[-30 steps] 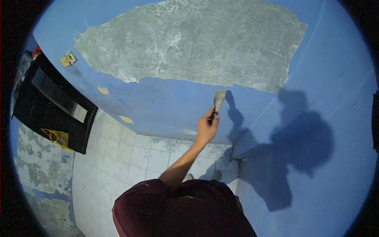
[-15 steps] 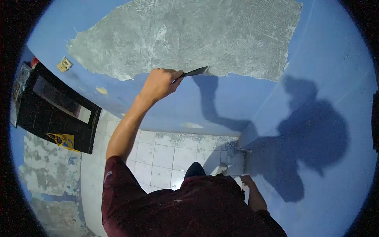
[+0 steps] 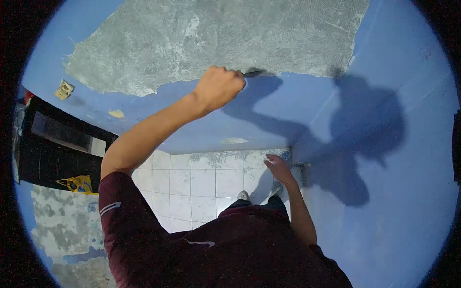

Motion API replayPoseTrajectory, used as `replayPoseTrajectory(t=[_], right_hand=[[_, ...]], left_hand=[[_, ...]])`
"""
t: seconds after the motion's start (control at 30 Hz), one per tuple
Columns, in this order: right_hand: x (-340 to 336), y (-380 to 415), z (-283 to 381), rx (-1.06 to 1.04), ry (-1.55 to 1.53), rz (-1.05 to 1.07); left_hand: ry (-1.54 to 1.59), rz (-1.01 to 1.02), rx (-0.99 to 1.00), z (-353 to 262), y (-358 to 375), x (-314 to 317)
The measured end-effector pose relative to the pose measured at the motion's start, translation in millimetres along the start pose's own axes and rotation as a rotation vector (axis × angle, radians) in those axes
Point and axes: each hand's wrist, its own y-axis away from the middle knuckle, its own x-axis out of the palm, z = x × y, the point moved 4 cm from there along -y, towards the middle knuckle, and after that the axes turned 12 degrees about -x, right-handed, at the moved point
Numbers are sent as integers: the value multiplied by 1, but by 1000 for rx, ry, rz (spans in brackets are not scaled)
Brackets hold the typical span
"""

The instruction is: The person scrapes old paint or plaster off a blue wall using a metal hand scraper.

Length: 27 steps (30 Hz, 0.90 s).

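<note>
My left hand [image 3: 220,88] is closed round the handle of a dark scraper [image 3: 254,73]. The blade is at the lower edge of a bare grey plaster patch [image 3: 216,43], where it meets the blue paint [image 3: 177,103]; exact contact is hard to make out. My right hand [image 3: 278,168] hangs low in front of my body, empty, its fingers apart.
A dark piece of furniture [image 3: 53,158] with a yellow bag [image 3: 79,183] stands at the left. An uncovered wall fitting [image 3: 64,90] is at the upper left. White floor tiles [image 3: 202,181] and my shoes [image 3: 243,195] are below. Another blue wall [image 3: 394,192] meets this one at right.
My left hand has moved right and slightly up with the scraper, its arm now lower and more stretched. My right hand has risen and come forward. Both shoes now show.
</note>
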Motion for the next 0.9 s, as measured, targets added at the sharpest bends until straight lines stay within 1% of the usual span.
replayPoseTrajectory(t=[0.03,0.1,0.17,0.23,0.27,0.33,0.4,0.47,0.53,0.57,0.6,0.63,0.67,0.7,0.73,0.8,0.83,0.9], right_hand=[[11,-8,4,7,-2,1],[34,-20,10,-38,-48,93],[50,-12,15,-87,72,150],[65,6,10,29,69,181],[74,21,6,43,60,172],[87,53,-20,141,117,297],[99,86,-46,185,107,283],[114,117,-84,231,90,266],[132,142,-125,394,-330,171],[136,149,-122,401,-338,160],[135,147,-115,281,-155,88],[133,143,-108,163,29,14],[121,141,-92,426,-268,31],[112,136,-69,231,-47,-36],[111,136,-51,48,169,-96],[110,130,-57,202,192,-49],[104,135,-46,164,180,-60],[96,140,-36,320,127,6]], left_hand=[[5,5,3,2,1,0],[3,5,24,5,3,-2],[12,-20,14,2,4,2],[26,-36,23,4,6,6],[51,-35,19,8,8,5],[88,-43,13,13,13,11],[65,-64,-45,18,16,25],[62,-98,-27,14,25,29],[54,-130,-7,11,35,36],[66,-172,-18,10,43,39],[75,-217,-24,11,46,41],[75,-218,-2,9,49,44],[88,-192,-87,7,52,47],[102,-157,-169,6,58,51],[112,-130,-144,5,60,51],[166,-222,-257,12,62,43],[179,-199,-250,10,63,45],[186,-247,-278,15,60,45]])
